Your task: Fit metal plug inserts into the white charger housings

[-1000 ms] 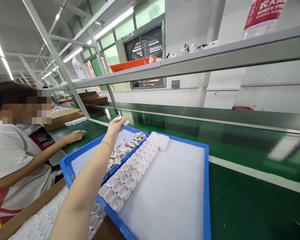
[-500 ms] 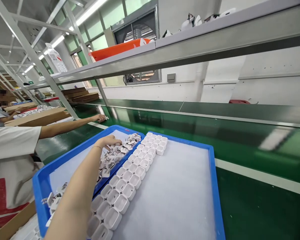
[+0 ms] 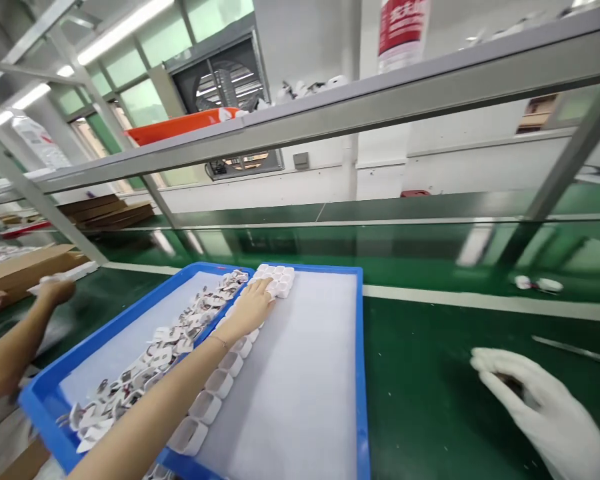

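My bare left hand (image 3: 251, 308) reaches across the rows of small white plastic cups (image 3: 219, 382). Its fingers are stretched out at the cups near the far end, and the fingertips are partly hidden. The cups line the left side of a blue tray (image 3: 362, 373) with a pale liner. My right hand (image 3: 525, 395), in a white glove, is over the green table on the right. Its fingers curl toward the thumb around a dark gap, and whatever is inside cannot be made out. Beyond it lie two small white parts (image 3: 549, 286) joined by wires.
A second blue tray (image 3: 45, 393) at left holds many white wired parts (image 3: 167, 343). A thin metal tool (image 3: 575, 350) lies at right. A co-worker's hand (image 3: 55, 291) is at far left, near a cardboard box (image 3: 25, 270). A shelf (image 3: 330, 117) with an orange tray (image 3: 185, 125) spans above.
My left hand has moved from the wired parts in the left tray to the white cups. The view has turned right, bringing my gloved right hand into sight. The co-worker's hand has drawn back left.
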A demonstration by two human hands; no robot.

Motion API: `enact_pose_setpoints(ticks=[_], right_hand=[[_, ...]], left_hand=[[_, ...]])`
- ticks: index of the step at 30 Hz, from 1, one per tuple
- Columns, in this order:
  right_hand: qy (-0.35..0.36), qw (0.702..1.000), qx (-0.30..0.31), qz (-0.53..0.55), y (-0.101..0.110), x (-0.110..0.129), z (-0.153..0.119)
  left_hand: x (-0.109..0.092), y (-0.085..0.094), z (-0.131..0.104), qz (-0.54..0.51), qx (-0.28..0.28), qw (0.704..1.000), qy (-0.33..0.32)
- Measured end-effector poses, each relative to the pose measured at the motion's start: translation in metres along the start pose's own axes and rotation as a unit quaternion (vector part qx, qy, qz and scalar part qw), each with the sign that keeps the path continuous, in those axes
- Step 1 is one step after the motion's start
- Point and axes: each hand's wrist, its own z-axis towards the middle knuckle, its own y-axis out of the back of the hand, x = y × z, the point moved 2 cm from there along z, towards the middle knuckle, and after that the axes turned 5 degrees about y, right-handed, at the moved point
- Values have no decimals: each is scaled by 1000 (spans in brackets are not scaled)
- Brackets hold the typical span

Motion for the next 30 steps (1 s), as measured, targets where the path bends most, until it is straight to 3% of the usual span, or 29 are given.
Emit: enact_pose_setpoints(ticks=[2,4,10,13,15,16,20,22,26,30], right_hand=[[-6,999,45,3,-2,-2,1],[9,999,52,9,-3,0,5],[100,992,61,48,-5,13,6],[191,971,132,57,-10,20,15],[222,954,195,54,-10,18,41],[214,951,220,42,-8,13,60],[77,989,126,-2,17,-36,152],[21,995,102,-3,25,-68,179],[-71,992,104,22,24,-116,187],[-112,984,109,85,18,-114,181]], left_hand=[[-8,-10,7,31,-4,999,-16],[-11,-15,17,59,-12,998,-23],[-25,-10,44,104,-24,992,-64],[-46,-5,48,93,-24,991,-91],[-69,-3,41,77,-9,992,-104],[-82,-1,32,64,6,992,-107],[-147,17,-20,-53,83,986,-135],[-176,32,-46,-127,92,971,-182],[-210,55,-77,-193,105,947,-234],[-211,66,-85,-270,102,944,-162]])
